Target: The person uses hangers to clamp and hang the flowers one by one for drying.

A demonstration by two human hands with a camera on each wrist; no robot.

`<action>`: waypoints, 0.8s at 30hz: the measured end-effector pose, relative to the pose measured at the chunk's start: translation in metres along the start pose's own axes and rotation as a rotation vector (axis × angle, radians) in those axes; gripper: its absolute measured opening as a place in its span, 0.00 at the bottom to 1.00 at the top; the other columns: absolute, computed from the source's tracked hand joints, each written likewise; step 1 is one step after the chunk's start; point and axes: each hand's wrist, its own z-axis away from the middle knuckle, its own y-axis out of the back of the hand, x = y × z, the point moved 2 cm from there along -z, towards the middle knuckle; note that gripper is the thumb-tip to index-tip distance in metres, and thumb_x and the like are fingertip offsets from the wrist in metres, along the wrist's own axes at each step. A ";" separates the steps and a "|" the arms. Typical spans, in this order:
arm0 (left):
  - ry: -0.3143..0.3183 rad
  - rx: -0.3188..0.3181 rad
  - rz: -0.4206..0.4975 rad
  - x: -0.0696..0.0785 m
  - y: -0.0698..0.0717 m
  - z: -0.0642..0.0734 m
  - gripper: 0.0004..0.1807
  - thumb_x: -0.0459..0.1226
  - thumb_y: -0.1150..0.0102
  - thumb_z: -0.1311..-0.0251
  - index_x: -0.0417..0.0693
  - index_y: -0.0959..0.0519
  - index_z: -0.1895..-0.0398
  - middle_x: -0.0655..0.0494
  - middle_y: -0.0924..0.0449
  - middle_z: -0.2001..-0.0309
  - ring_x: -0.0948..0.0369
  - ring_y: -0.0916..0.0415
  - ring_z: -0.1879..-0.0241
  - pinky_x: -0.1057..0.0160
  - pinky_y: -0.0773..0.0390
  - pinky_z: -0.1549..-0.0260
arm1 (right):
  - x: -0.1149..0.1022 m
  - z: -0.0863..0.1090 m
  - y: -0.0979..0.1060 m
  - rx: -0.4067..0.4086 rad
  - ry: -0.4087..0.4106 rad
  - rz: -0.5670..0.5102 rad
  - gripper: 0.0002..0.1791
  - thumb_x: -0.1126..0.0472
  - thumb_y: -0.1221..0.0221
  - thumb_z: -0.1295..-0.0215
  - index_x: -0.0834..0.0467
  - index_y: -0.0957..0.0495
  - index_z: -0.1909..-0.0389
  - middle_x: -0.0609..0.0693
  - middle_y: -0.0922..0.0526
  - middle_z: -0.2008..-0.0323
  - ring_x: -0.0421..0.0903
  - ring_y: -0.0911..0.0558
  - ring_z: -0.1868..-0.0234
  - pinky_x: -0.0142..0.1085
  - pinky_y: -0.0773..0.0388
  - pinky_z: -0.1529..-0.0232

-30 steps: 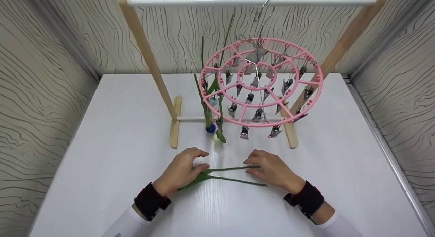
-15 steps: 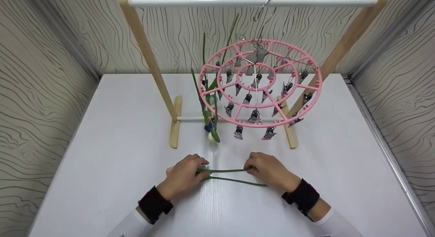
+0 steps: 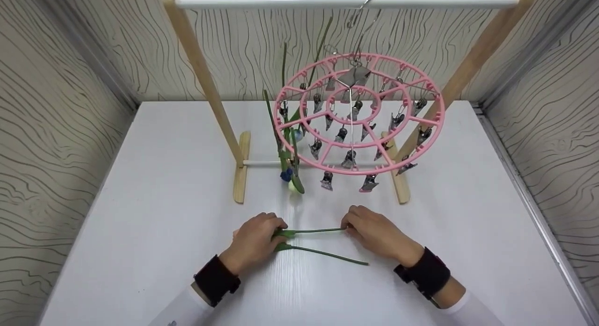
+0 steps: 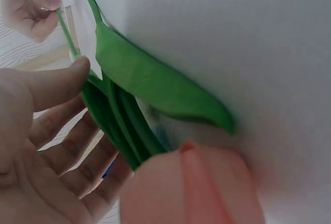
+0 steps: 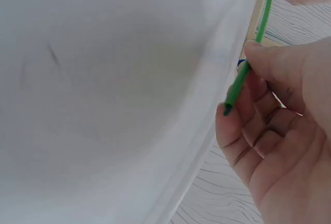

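My left hand (image 3: 252, 242) holds an artificial tulip by its leafy part, thumb over the green leaves. The tulip's pink bloom (image 4: 191, 188) shows in the left wrist view, below the fingers. The tulip's stem (image 3: 318, 231) runs right to my right hand (image 3: 380, 233), whose thumb and fingers pinch its end. Nearer the body, a second green stem (image 3: 330, 255) extends from beside the left hand, its tip apart from the right hand. A broad green leaf (image 4: 155, 76) joins that stem. Whether the left hand also grips this second stem, I cannot tell.
A pink round clip hanger (image 3: 360, 170) with several metal clips hangs from the white bar (image 3: 281, 3) of a wooden-legged stand. On its left side, artificial flowers hang upside down, among them a blue bloom (image 3: 286, 175). Patterned panels (image 3: 117, 50) surround the white table (image 3: 154, 199).
My right fingers have closed on the upper stem's end. My left hand has taken hold of the leafy part. The lower stem's tip has shifted toward the body; the hanger has swung slightly.
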 end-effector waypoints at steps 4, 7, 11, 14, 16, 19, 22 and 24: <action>-0.005 -0.005 0.019 0.003 0.002 -0.003 0.05 0.39 0.32 0.52 0.53 0.17 0.70 0.68 0.25 0.73 0.69 0.31 0.72 0.71 0.30 0.75 | -0.002 0.002 0.012 0.047 0.026 0.010 0.07 0.63 0.38 0.43 0.51 0.23 0.65 0.40 0.27 0.68 0.35 0.30 0.66 0.29 0.27 0.68; -0.042 0.019 -0.007 0.006 0.004 -0.004 0.03 0.37 0.35 0.49 0.52 0.17 0.70 0.67 0.24 0.73 0.69 0.30 0.72 0.71 0.29 0.75 | -0.003 0.004 0.017 0.073 0.016 0.002 0.07 0.63 0.37 0.44 0.51 0.21 0.65 0.40 0.27 0.69 0.35 0.30 0.66 0.29 0.27 0.69; -0.109 0.095 -0.048 0.008 0.008 -0.005 0.03 0.36 0.38 0.48 0.52 0.16 0.70 0.65 0.23 0.72 0.68 0.28 0.71 0.70 0.26 0.74 | 0.001 0.007 0.023 0.154 -0.023 -0.047 0.08 0.61 0.36 0.45 0.50 0.21 0.63 0.40 0.26 0.67 0.36 0.28 0.64 0.30 0.26 0.68; -0.140 0.146 -0.054 0.009 0.012 -0.005 0.03 0.36 0.38 0.47 0.52 0.16 0.69 0.65 0.23 0.72 0.68 0.27 0.71 0.70 0.25 0.73 | 0.006 0.012 0.026 0.232 -0.061 -0.151 0.13 0.59 0.36 0.44 0.48 0.23 0.57 0.39 0.25 0.63 0.37 0.26 0.61 0.31 0.24 0.66; -0.150 0.168 -0.051 0.009 0.014 -0.004 0.02 0.37 0.38 0.46 0.53 0.17 0.69 0.66 0.23 0.72 0.69 0.28 0.71 0.70 0.25 0.73 | 0.009 0.016 0.029 0.284 -0.081 -0.267 0.18 0.58 0.36 0.45 0.46 0.25 0.53 0.38 0.25 0.60 0.38 0.24 0.60 0.32 0.24 0.65; -0.168 0.196 -0.031 0.011 0.019 -0.004 0.03 0.38 0.38 0.45 0.54 0.17 0.68 0.67 0.24 0.71 0.70 0.29 0.71 0.70 0.26 0.74 | 0.011 0.021 0.034 0.365 -0.094 -0.472 0.22 0.62 0.34 0.47 0.48 0.27 0.50 0.40 0.23 0.60 0.41 0.23 0.61 0.35 0.23 0.65; -0.191 0.227 0.006 0.014 0.025 -0.004 0.04 0.38 0.38 0.44 0.54 0.17 0.66 0.67 0.24 0.70 0.70 0.29 0.69 0.70 0.26 0.72 | 0.007 0.024 0.042 0.447 -0.076 -0.632 0.24 0.70 0.34 0.51 0.56 0.26 0.50 0.48 0.21 0.62 0.49 0.21 0.63 0.39 0.21 0.65; -0.203 0.241 0.047 0.017 0.028 -0.004 0.04 0.38 0.38 0.44 0.54 0.18 0.65 0.67 0.23 0.69 0.70 0.29 0.69 0.71 0.26 0.72 | 0.002 0.025 0.047 0.479 -0.068 -0.708 0.24 0.74 0.35 0.52 0.61 0.26 0.52 0.52 0.21 0.63 0.52 0.21 0.64 0.39 0.21 0.65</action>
